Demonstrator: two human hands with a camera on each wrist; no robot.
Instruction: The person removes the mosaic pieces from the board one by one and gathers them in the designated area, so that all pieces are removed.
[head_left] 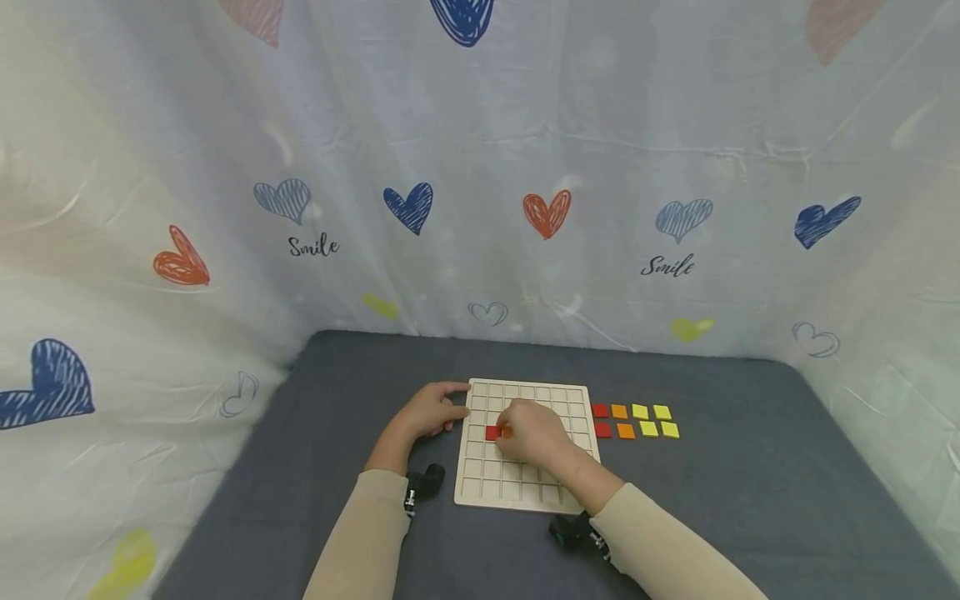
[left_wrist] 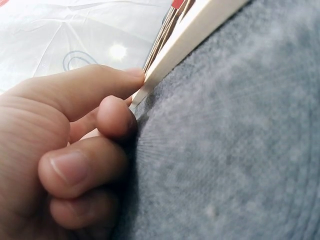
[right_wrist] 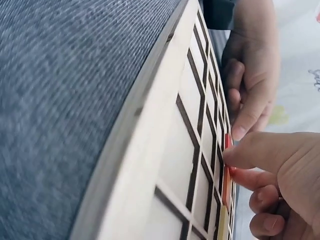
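A pale wooden grid board (head_left: 480,493) lies on the table. On its left side, my left hand (head_left: 429,410) touches the edge with thumb and forefinger spread apart; the other fingers curl loosely in the left wrist view. My right hand (head_left: 534,433) is over the board, thumb and forefinger pinching about an orange tile (head_left: 507,432). Just left of that sits a red tile (head_left: 492,432) in a grid cell. The right wrist view shows a yellow tile (right_wrist: 222,222) on the other side of the orange one. My right hand covers part of the row.
Right of the board lie two short rows of loose tiles: red tiles (head_left: 603,430), orange tiles (head_left: 626,431) and several yellow tiles (head_left: 648,429). The dark grey tabletop (head_left: 720,500) runs back to a white curtain (head_left: 480,250) printed with hearts.
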